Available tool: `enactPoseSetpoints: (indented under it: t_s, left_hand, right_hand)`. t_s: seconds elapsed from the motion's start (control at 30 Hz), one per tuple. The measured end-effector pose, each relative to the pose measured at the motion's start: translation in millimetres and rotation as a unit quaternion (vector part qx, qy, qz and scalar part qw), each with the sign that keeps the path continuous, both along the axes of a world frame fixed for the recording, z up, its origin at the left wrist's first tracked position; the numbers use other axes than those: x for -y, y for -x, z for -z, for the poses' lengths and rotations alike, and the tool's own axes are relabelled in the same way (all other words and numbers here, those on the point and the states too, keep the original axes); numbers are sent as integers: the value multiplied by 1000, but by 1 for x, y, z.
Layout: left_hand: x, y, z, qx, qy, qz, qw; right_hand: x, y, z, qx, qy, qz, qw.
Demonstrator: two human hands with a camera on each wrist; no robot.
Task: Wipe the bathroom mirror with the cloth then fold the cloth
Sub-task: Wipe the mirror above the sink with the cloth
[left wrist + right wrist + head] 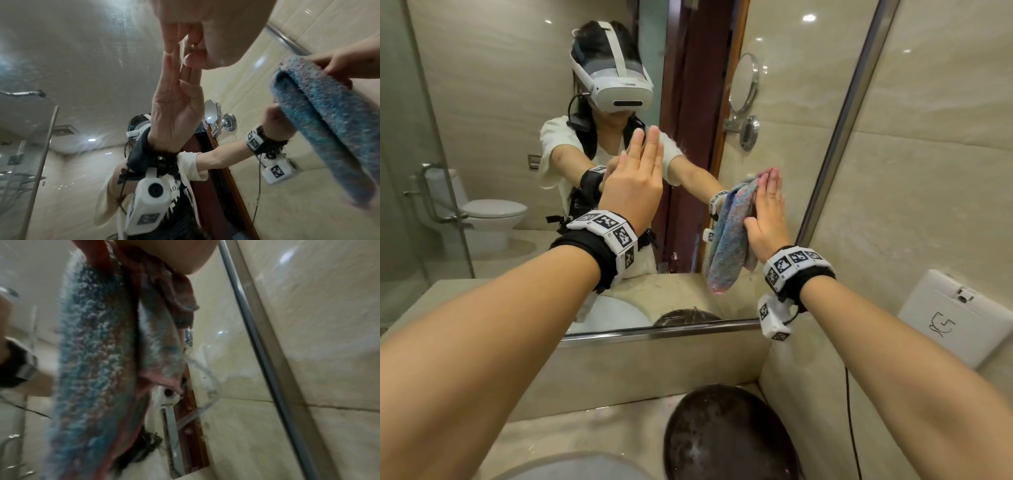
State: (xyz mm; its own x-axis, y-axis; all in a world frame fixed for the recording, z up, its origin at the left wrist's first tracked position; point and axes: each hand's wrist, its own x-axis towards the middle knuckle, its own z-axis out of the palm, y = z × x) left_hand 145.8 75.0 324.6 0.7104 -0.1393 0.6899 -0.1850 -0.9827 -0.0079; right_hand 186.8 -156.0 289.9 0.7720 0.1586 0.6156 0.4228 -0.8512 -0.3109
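Observation:
The wall mirror [517,102] fills the head view and reflects a person wearing a headset. My left hand [640,168] is flat, fingers straight, with its fingertips touching the glass near the middle; the left wrist view shows this hand [185,40] meeting its reflection. My right hand [768,205] presses a blue and pink fluffy cloth [729,246] against the glass near the mirror's right edge, fingers straight and pointing up. The cloth [320,113] hangs folded below and left of that palm. Up close, the cloth [92,353] blocks most of the right wrist view.
The mirror's metal frame [849,113] runs just right of my right hand, with tiled wall beyond. A white wall box [955,315] hangs at lower right with a black cable [851,411] below it. A dark round basin [726,435] sits on the beige counter [585,428] beneath.

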Motion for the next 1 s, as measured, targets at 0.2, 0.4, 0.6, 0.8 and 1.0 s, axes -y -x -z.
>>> enactPoseSetpoints:
  t_s: [0.2, 0.4, 0.6, 0.8, 1.0]
  left_hand:
    - [2, 9, -3, -3, -48, -24, 999]
    - [-1, -3, 7, 119, -125, -36, 984]
    - [-3, -4, 7, 134, -152, -55, 978]
    - [-1, -5, 10, 133, -127, -50, 982]
    - [5, 10, 13, 77, -70, -30, 994]
  right_hand:
    - [-31, -2, 3, 10, -66, 73, 995]
    - [-66, -1, 23, 57, 7, 102, 993]
    - [-87, -2, 6, 133, 46, 83, 986]
    - [-90, -14, -72, 211, 71, 121, 967]
    - [-86, -13, -39, 217, 84, 101, 967]
